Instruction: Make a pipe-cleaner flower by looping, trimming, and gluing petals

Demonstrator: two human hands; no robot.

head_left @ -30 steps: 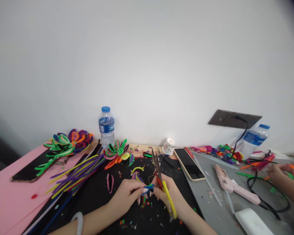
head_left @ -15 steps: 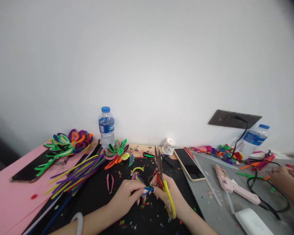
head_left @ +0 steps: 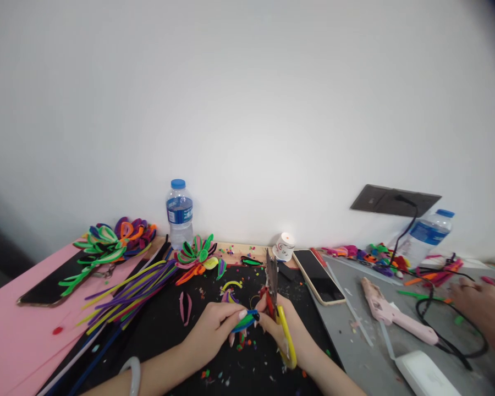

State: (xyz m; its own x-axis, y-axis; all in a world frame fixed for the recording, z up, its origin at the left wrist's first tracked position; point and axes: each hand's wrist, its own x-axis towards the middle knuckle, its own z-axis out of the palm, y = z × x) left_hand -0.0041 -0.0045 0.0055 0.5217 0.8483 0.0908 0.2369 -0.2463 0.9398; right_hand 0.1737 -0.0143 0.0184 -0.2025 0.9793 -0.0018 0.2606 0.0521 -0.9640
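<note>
My left hand (head_left: 214, 329) pinches a small folded pipe-cleaner piece (head_left: 245, 320), blue and green, over the black mat (head_left: 165, 330). My right hand (head_left: 286, 330) grips red-and-yellow scissors (head_left: 277, 308), blades pointing up and nearly closed, and its fingertips also touch the piece. A white bangle (head_left: 132, 374) sits on my left wrist. Small coloured offcuts lie on the mat under both hands.
Loose pipe cleaners (head_left: 127, 294) and finished flowers (head_left: 196, 256) lie left; a phone (head_left: 317, 275), pink glue gun (head_left: 390, 313), tape roll (head_left: 284, 246) and water bottle (head_left: 179, 213) stand around. Another person's hand (head_left: 480, 308) works at the right.
The scissor blades have closed and shifted slightly right. The blue-green piece now shows more between my fingertips. The other person's hand at the right lowered onto the table.
</note>
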